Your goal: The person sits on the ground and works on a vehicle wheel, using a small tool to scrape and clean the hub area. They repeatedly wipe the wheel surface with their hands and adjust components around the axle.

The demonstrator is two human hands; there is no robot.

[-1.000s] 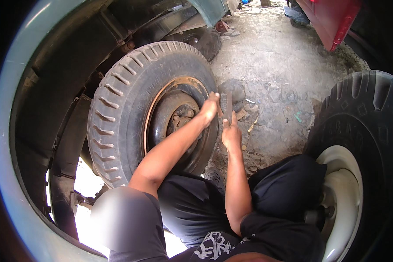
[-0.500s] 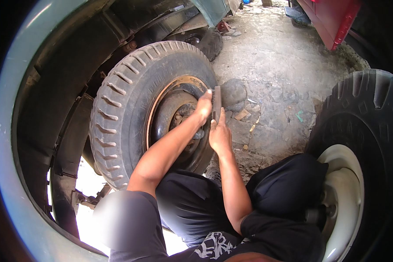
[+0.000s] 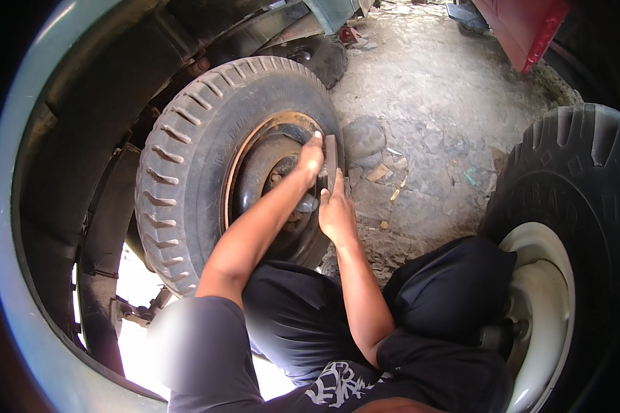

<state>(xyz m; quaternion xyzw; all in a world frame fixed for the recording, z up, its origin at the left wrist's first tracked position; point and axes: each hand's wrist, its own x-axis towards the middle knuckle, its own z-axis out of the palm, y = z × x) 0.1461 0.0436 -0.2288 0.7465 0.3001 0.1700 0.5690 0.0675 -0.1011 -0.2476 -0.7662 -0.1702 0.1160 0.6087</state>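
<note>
A large tyre (image 3: 200, 110) with a rusty-edged dark steel rim (image 3: 282, 118) stands in front of me. Over the rim's right side, my right hand (image 3: 336, 210) grips a long, narrow brush-like tool (image 3: 331, 151) held upright, its fingers stretched along it. My left hand (image 3: 311, 155) is closed just left of that tool, thumb raised; what its fingers hold is hidden. The hub (image 3: 279, 177) shows partly behind my left forearm.
A second tyre (image 3: 565, 158) on a white rim (image 3: 541, 310) stands close on my right. A pale blue wheel arch (image 3: 17, 172) curves round the left. Red bodywork (image 3: 517, 31) hangs top right; stones and scraps (image 3: 379, 172) lie on the concrete floor (image 3: 427, 82).
Both my hands and the tool have moved left and slightly upward, closer to the middle of the wheel, from a position at its right edge.
</note>
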